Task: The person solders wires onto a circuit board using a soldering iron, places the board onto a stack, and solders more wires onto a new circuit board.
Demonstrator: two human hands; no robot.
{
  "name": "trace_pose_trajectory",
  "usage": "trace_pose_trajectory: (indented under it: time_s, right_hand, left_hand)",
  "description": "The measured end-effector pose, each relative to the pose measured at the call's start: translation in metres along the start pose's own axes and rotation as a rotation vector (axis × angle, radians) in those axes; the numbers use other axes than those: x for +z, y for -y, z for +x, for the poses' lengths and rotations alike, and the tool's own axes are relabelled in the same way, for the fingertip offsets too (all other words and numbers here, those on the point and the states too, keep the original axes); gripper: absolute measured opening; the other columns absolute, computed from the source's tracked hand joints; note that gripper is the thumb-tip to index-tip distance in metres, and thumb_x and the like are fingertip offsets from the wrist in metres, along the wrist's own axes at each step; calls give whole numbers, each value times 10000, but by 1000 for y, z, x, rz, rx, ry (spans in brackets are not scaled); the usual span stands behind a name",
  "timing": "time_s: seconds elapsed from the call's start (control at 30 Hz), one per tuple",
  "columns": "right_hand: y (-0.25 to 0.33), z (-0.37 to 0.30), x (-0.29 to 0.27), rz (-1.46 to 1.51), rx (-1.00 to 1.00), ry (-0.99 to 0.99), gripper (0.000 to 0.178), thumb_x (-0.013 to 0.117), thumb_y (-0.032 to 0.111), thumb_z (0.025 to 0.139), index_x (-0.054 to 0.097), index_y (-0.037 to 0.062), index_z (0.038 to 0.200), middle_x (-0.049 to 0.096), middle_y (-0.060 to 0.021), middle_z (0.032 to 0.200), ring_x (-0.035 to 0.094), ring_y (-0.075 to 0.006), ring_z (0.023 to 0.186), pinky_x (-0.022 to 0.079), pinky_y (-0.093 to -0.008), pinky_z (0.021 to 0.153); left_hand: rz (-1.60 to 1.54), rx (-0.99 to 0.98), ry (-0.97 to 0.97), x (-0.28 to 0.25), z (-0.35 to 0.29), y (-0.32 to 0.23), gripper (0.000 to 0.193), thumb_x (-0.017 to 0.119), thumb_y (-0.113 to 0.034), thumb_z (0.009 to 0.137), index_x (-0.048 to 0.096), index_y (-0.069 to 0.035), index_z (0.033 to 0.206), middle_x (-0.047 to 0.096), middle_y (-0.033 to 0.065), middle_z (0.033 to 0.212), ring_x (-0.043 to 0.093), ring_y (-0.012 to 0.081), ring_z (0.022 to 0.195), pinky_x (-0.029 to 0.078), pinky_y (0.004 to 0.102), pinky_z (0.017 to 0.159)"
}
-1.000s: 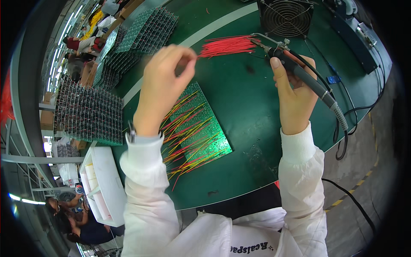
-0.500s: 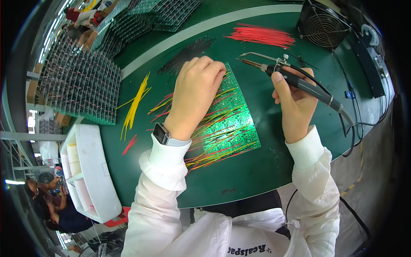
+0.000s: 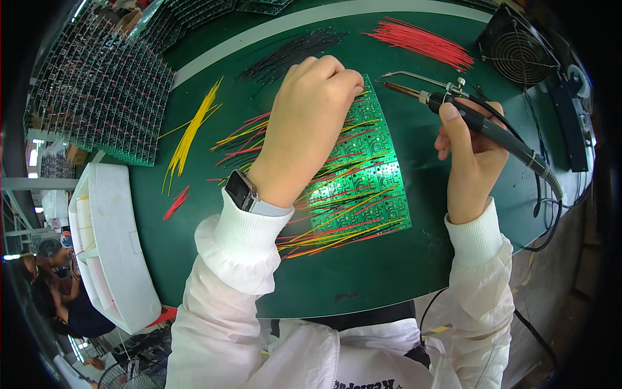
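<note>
Left hand (image 3: 314, 110) has been moved over circuit board (image 3: 392, 170), its pinch indiscernible. Soldering iron (image 3: 497, 131) is gripped by right hand (image 3: 475, 149)

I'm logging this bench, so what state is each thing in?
Soldering iron: held, tip pointing left
Circuit board: lying flat, wires across it
Left hand: curled over circuit board's upper end
Right hand: closed around soldering iron
Far red wires: bundled loosely
Loose yellow wires: piled
Loose black wires: spread out
Fan: running or not, can't tell
White box: open
</note>
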State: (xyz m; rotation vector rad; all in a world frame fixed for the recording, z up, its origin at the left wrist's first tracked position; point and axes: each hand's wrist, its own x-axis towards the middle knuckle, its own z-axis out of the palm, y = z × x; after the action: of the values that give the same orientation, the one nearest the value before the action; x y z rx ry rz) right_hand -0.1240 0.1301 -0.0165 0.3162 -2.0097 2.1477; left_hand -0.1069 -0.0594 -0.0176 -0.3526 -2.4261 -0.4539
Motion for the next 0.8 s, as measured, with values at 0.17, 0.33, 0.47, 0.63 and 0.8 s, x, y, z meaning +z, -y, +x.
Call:
trace_pose_trajectory:
  time_s: [0.17,0.33,0.47,0.63,0.8]
  right_hand:
    - [0,-1,0,-27,-2,28,250,718,149,795,537,7,894,600,-29,742,521,-42,523,394,-163,438]
    - [0,-1,0,-38,-4,46,246,716,145,795,537,6,891,597,-26,743,526,-40,531,410,-161,448]
    - [0,0,1,-56,-6,56,236,711,135,799,538,0,885,585,-25,743,529,-41,536,421,-164,452]
    - [1,-2,0,-58,-12,59,231,708,128,800,537,-6,879,572,-22,736,529,-44,537,422,-165,450]
    - [1,-1,0,-57,-1,66,237,714,128,796,535,-6,876,564,-19,727,525,-51,529,416,-171,448]
  left_hand:
    - [5,1,-3,1,0,1,77,668,-65,761,663,-30,829,597,67,772,565,239,722,465,337,643]
    - [23,12,4,1,0,1,84,668,-67,761,665,-26,835,598,67,774,566,239,726,466,337,644]
    - [29,10,11,0,1,0,83,667,-67,763,663,-24,833,598,69,774,565,241,726,465,337,645]
    - [33,21,8,1,0,-1,83,668,-70,761,660,-23,829,595,71,772,566,245,728,468,340,651]
    - [43,21,12,1,0,0,87,670,-72,760,659,-24,831,594,69,774,566,244,732,469,340,653]
